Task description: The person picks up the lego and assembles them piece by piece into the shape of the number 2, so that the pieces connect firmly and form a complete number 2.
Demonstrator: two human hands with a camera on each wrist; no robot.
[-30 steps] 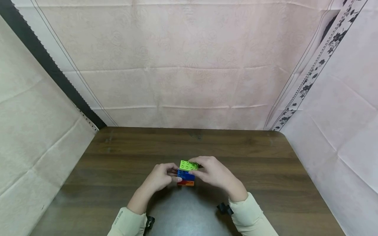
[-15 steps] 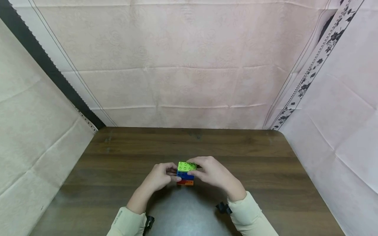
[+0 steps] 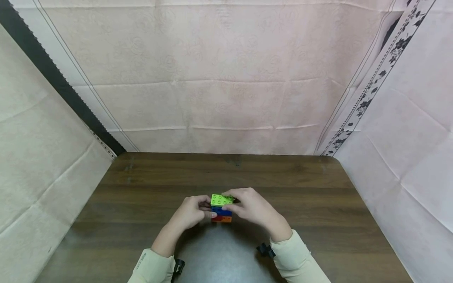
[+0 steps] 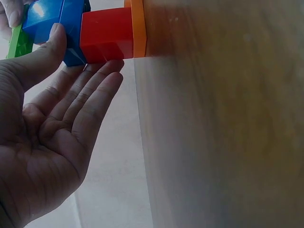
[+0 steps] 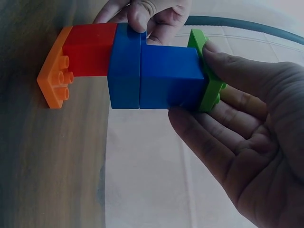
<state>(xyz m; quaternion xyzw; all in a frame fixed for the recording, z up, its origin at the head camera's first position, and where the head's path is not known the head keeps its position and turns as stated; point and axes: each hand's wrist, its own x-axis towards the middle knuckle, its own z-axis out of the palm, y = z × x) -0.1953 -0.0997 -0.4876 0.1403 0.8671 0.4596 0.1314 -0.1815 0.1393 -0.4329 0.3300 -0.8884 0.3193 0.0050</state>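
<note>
A small tower of toy building bricks stands on the table. Its base is a thin orange plate (image 5: 49, 78) with bare studs showing to one side. On that sits a red brick (image 4: 108, 35), then a wide blue brick (image 5: 124, 71) and a shorter blue brick (image 5: 168, 71). A thin light-green plate (image 3: 220, 199) lies on top, overhanging slightly in the right wrist view. My left hand (image 3: 192, 212) steadies the blue part from the left, thumb in front and fingers behind. My right hand (image 3: 253, 206) grips the green plate by its right end between thumb and fingers.
The brown wooden table (image 3: 159, 173) stretches out around the tower, with a bright reflection near its front. Pale cloth (image 3: 219, 98) hangs behind it and along both sides. A black strap piece (image 3: 265, 250) sits at the right cuff.
The green plate has shifted left and slightly toward me in my right hand, now sitting more squarely over the blue bricks. My left hand has stayed at the tower.
</note>
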